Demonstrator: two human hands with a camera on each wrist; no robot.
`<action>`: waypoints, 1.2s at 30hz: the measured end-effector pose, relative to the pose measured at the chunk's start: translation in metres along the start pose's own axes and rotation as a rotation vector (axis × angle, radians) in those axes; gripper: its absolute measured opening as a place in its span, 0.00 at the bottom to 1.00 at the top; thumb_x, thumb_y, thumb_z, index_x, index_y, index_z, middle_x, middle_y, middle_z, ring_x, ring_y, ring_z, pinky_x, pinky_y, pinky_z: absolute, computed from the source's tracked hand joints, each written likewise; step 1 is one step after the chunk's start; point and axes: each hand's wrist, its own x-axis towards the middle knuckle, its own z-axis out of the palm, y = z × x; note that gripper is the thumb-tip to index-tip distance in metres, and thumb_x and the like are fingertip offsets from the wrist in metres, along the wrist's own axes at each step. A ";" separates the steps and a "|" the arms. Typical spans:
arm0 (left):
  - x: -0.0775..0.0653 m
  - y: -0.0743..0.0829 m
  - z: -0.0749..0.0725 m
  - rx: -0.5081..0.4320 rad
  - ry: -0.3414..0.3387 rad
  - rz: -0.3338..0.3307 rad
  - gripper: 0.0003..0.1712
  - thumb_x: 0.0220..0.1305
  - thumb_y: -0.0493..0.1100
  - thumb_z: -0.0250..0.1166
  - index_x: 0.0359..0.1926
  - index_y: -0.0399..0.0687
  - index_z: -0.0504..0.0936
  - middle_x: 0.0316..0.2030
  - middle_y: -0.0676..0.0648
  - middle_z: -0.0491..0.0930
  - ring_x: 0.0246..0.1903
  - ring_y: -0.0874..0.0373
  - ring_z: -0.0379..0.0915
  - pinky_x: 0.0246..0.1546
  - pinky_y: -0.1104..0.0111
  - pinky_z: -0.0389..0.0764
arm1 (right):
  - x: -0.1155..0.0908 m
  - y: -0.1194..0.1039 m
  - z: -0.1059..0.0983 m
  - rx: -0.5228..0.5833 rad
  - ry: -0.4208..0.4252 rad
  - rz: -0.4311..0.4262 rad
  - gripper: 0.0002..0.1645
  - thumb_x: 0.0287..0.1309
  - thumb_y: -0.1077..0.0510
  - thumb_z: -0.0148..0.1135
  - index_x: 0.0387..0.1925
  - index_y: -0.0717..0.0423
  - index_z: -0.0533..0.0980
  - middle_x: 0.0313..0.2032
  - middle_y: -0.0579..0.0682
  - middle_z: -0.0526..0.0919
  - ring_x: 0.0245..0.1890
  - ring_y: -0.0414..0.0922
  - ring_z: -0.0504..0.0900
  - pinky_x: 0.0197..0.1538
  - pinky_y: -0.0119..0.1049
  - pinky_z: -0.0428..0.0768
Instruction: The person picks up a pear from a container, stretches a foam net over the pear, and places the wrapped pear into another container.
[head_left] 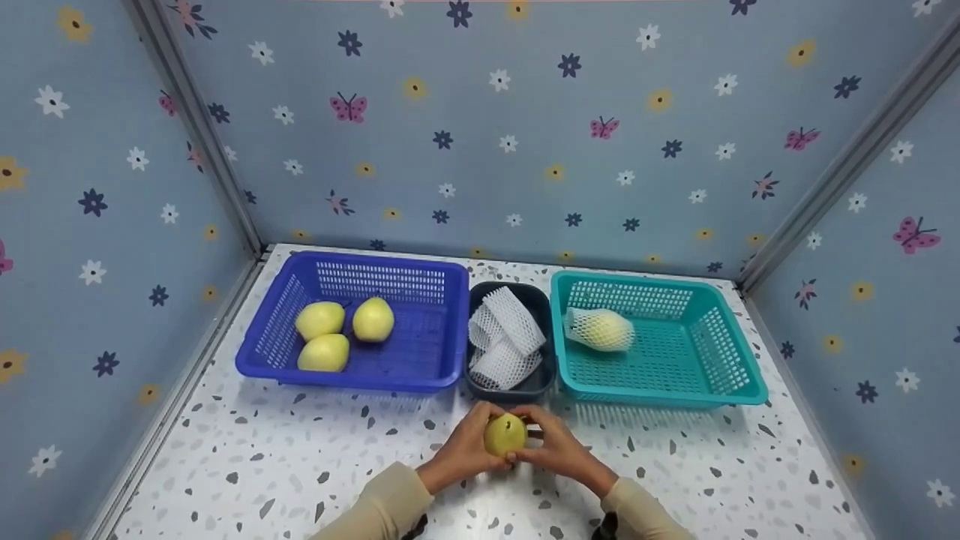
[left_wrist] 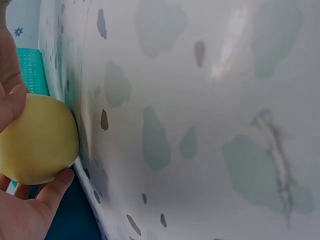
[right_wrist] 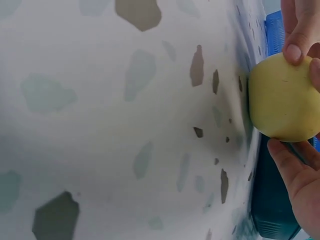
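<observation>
Between my two hands, close to the tabletop in front of the baskets, is a yellow-green pear (head_left: 505, 435), stem end up in the head view. My left hand (head_left: 466, 447) grips its left side, thumb toward me and fingers at the far side. My right hand (head_left: 562, 448) holds the opposite side in the same way. Both wrist views show the pear's smooth yellow skin (left_wrist: 40, 140) with fingers and thumbs around it. Just beyond the hands stands a dark bin (head_left: 551, 367) with several white foam net sleeves (head_left: 510, 337).
A blue basket (head_left: 420, 381) at the left contains three bare pears (head_left: 373, 320). At the right, a teal basket (head_left: 675, 397) contains one pear in a foam net (head_left: 604, 330). Flower-patterned panels (head_left: 480, 165) enclose the speckled white table (head_left: 300, 457) at the back and sides.
</observation>
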 end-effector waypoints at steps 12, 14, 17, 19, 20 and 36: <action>0.001 0.001 -0.003 0.003 0.006 -0.006 0.36 0.27 0.37 0.73 0.42 0.52 0.65 0.40 0.55 0.65 0.39 0.61 0.65 0.39 0.68 0.70 | 0.021 -0.065 -0.037 -0.176 0.022 -0.111 0.27 0.49 0.60 0.62 0.51 0.63 0.67 0.48 0.57 0.72 0.48 0.49 0.72 0.49 0.41 0.71; 0.001 0.002 -0.003 0.004 -0.003 -0.016 0.37 0.27 0.38 0.74 0.42 0.53 0.65 0.41 0.55 0.65 0.40 0.61 0.65 0.41 0.68 0.70 | 0.029 -0.061 -0.044 -0.224 0.047 -0.137 0.27 0.50 0.57 0.62 0.51 0.61 0.68 0.48 0.55 0.73 0.48 0.48 0.72 0.48 0.39 0.72; 0.001 0.002 -0.003 0.006 -0.015 -0.025 0.37 0.27 0.38 0.74 0.43 0.55 0.65 0.42 0.56 0.65 0.41 0.62 0.65 0.43 0.66 0.70 | 0.042 -0.055 -0.054 -0.252 0.074 -0.144 0.28 0.49 0.53 0.63 0.52 0.58 0.68 0.49 0.51 0.73 0.49 0.48 0.72 0.49 0.40 0.71; 0.000 0.002 -0.002 0.010 -0.020 -0.029 0.38 0.27 0.39 0.74 0.43 0.55 0.65 0.42 0.56 0.65 0.41 0.62 0.65 0.44 0.66 0.70 | 0.049 -0.052 -0.059 -0.268 0.085 -0.139 0.29 0.49 0.51 0.63 0.52 0.56 0.68 0.50 0.51 0.73 0.50 0.49 0.71 0.50 0.42 0.71; 0.000 0.002 -0.002 0.008 -0.020 -0.030 0.38 0.27 0.39 0.74 0.44 0.55 0.65 0.43 0.56 0.65 0.42 0.62 0.65 0.44 0.66 0.70 | 0.052 -0.053 -0.061 -0.275 0.087 -0.139 0.29 0.49 0.50 0.63 0.52 0.56 0.68 0.50 0.51 0.73 0.50 0.48 0.71 0.50 0.42 0.71; 0.000 0.002 0.000 -0.033 -0.015 -0.051 0.37 0.27 0.38 0.75 0.43 0.56 0.66 0.43 0.57 0.65 0.43 0.62 0.65 0.45 0.65 0.69 | 0.102 -0.061 -0.078 -0.471 0.129 0.016 0.31 0.49 0.52 0.62 0.55 0.59 0.66 0.52 0.53 0.70 0.54 0.48 0.67 0.53 0.43 0.67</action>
